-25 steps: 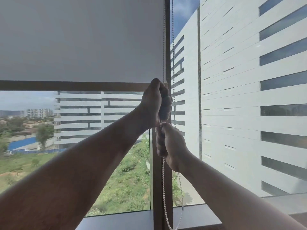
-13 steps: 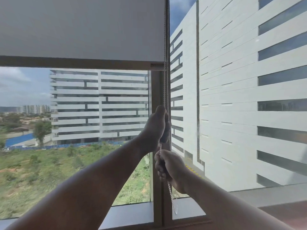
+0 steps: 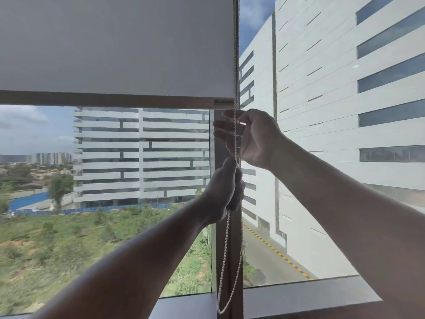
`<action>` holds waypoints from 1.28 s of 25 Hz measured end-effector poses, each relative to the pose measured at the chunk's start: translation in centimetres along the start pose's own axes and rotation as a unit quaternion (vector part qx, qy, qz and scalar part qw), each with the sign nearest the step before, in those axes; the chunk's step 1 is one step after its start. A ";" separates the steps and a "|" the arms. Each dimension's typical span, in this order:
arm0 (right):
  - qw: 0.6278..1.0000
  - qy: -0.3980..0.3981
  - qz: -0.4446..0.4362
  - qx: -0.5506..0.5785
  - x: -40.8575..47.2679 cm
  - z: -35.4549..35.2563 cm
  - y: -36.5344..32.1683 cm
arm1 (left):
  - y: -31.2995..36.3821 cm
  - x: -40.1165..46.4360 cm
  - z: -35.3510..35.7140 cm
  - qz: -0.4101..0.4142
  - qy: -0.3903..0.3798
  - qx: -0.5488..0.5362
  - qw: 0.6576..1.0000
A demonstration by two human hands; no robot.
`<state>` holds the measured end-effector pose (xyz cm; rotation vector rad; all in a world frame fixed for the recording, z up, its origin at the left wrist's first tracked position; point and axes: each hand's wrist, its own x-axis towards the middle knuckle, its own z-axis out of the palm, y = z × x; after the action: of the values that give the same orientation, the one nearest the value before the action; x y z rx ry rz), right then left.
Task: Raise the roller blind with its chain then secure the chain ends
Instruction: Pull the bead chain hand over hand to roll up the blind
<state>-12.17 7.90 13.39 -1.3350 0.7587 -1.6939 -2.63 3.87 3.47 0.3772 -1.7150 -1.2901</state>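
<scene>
The white roller blind (image 3: 115, 47) covers the top of the left window pane, and its brown bottom bar (image 3: 110, 101) sits about a third of the way down the view. The white bead chain (image 3: 236, 65) hangs along the blind's right edge and ends in a loop (image 3: 224, 284) near the sill. My left hand (image 3: 226, 192) is fisted around the chain, below the bar. Higher up, my right hand (image 3: 250, 138) has its fingers spread, with the chain running across them just under the bar.
A dark window mullion (image 3: 230, 249) stands behind the chain between two panes. A grey sill (image 3: 310, 293) runs along the bottom. White buildings and green ground lie outside the glass.
My right hand let go below the left hand and rose above it, fingers now spread at the chain. The left hand has kept its grip on the chain.
</scene>
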 end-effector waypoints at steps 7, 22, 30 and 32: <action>0.999 -0.019 0.018 0.044 0.0 1.5 0.7 | 0.3 -0.7 -0.3 -0.002 0.003 -0.003 1.000; 0.997 0.063 0.030 -0.030 -2.6 -0.4 7.4 | -5.6 -3.7 -1.0 -0.061 -0.035 0.067 0.995; 0.995 0.078 0.064 -0.024 -5.4 -3.0 12.7 | -6.3 -4.4 -3.9 -0.224 -0.151 0.255 0.928; 0.993 0.089 0.075 -0.032 -5.7 -2.8 12.4 | -3.1 -2.9 -4.4 -0.138 -0.090 0.268 0.949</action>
<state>-11.37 6.93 -0.45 -1.1472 0.9986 -1.6952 1.56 2.06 -0.56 0.8620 -2.2265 -1.0528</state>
